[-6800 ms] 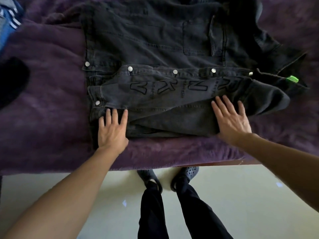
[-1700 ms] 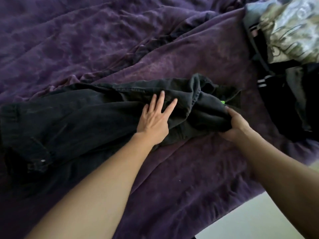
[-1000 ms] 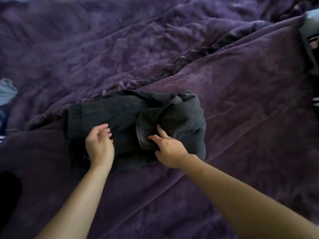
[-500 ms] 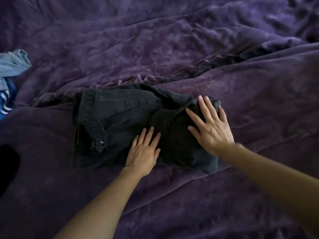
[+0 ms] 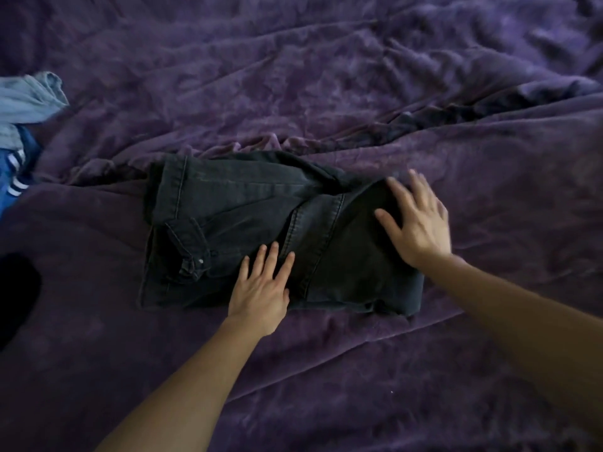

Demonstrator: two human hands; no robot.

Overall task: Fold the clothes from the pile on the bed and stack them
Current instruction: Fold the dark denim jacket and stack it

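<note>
A black denim jacket [image 5: 235, 223] lies folded into a compact rectangle on the purple bedspread [image 5: 326, 93]. My left hand [image 5: 262, 290] lies flat on the jacket's near edge, at its middle, fingers straight. My right hand [image 5: 419, 223] rests flat on the jacket's right end, fingers spread and a little blurred. A cuff with a metal button [image 5: 200, 261] shows on the left half of the fold.
At the left edge lie a light blue garment [image 5: 27, 99] and a blue piece with white stripes [image 5: 13, 177]. A black item [image 5: 16, 291] sits at the lower left edge. The bedspread is rumpled behind the jacket.
The jacket went from spread out to folded in thirds and then into a small rectangle. In the last half second both hands stay flat on it; my right hand has shifted slightly.
</note>
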